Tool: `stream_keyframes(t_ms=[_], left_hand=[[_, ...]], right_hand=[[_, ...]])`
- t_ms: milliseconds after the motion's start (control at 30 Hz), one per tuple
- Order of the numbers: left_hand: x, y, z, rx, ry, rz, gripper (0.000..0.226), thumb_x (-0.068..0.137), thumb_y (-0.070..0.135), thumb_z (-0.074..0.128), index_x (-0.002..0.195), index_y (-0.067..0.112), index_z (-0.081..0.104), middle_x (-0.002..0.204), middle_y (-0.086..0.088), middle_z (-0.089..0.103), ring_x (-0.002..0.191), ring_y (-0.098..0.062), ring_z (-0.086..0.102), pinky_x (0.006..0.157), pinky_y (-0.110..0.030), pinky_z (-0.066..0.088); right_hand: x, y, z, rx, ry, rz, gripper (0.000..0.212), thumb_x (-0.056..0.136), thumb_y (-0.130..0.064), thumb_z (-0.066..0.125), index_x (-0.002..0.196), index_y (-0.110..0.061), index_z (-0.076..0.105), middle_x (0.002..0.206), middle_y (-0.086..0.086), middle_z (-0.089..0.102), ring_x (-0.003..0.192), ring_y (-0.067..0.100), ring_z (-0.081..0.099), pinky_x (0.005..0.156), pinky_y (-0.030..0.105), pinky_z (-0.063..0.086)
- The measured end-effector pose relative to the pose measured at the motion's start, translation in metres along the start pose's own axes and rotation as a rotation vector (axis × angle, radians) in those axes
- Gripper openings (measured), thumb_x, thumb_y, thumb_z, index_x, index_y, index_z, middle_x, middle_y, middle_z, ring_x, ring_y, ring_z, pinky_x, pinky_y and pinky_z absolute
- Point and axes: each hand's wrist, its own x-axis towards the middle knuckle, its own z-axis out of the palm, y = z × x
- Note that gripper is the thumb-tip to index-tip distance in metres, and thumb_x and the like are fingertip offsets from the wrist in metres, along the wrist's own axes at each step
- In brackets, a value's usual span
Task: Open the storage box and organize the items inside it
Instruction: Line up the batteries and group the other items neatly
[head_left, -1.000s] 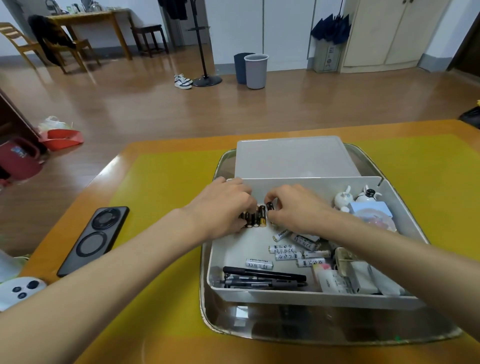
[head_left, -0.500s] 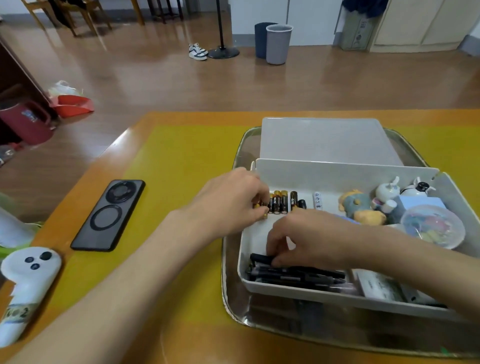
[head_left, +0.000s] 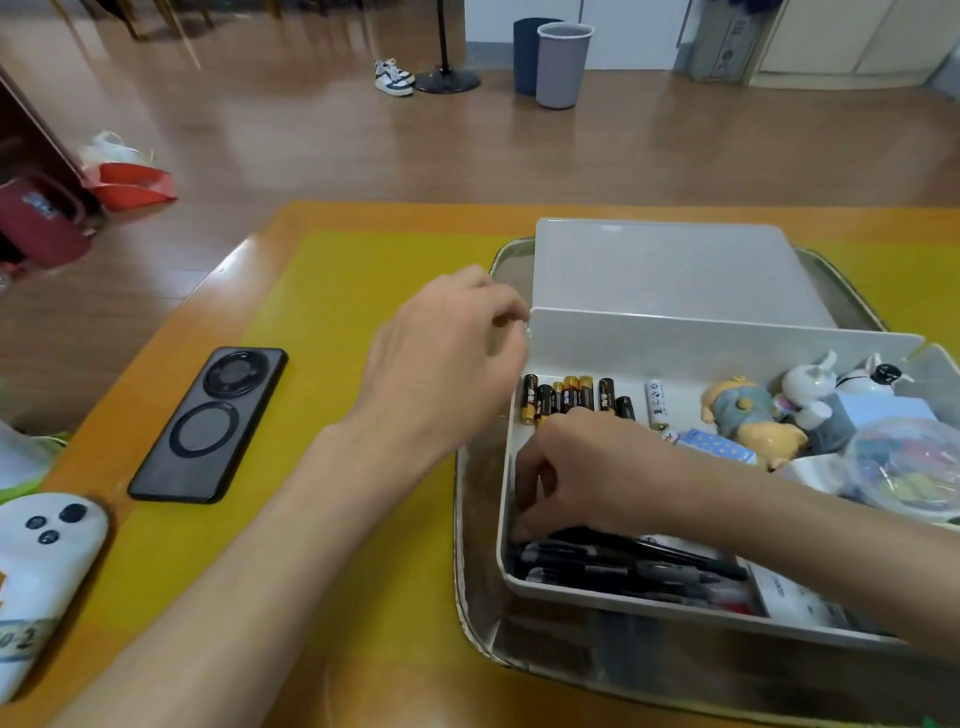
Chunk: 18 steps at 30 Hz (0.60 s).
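in the near-left corner of the open storage box (head_left: 727, 353), the right hand (head_left: 587, 467) fingertips touched light, stiff, roll-prone pens (head_left: 623, 564), best pinched mid-barrel; the left hand (head_left: 447, 358) hung loosely curled, grasping nothing.

A glossy wood floor (head_left: 311, 130) spread beyond the orange table (head_left: 249, 260). Two bins (head_left: 558, 65) stood far behind the table, a stand's base (head_left: 448, 80) and sneakers (head_left: 394, 78) just left of them.
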Motion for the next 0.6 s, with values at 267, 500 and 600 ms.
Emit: stream_keyframes(t_ms=[267,500,600], left_hand=[[0.002,-0.010,-0.004,0.025,-0.045,-0.084,0.018,0.092,0.031,0.053,0.092,0.031,0.072,0.092,0.012,0.061,0.080,-0.015,0.056,0.065,-0.033,0.046],[0.003,-0.006,-0.004,0.004,-0.063,-0.066,0.017,0.093,0.030,0.055,0.093,0.030,0.072,0.092,0.013,0.061,0.080,-0.013,0.057,0.063,-0.030,0.042],[0.002,-0.003,-0.006,-0.002,-0.076,-0.058,0.018,0.093,0.029,0.055,0.093,0.030,0.073,0.092,0.014,0.061,0.078,-0.013,0.056,0.058,-0.027,0.037]], right_hand=[[0.012,0.015,-0.014,-0.016,0.183,0.128,0.031,0.072,-0.056,0.082,0.074,-0.027,0.072,0.069,-0.011,0.069,0.070,0.012,0.064,0.057,0.028,0.043],[-0.024,0.014,-0.021,-0.081,-0.047,-0.228,0.013,0.084,-0.038,0.076,0.098,-0.040,0.076,0.077,-0.026,0.061,0.071,-0.005,0.056,0.064,0.016,0.045],[-0.028,0.012,-0.018,-0.121,-0.073,-0.208,0.017,0.087,-0.041,0.073,0.103,-0.040,0.075,0.081,-0.027,0.060,0.080,-0.001,0.056,0.071,0.026,0.053]])
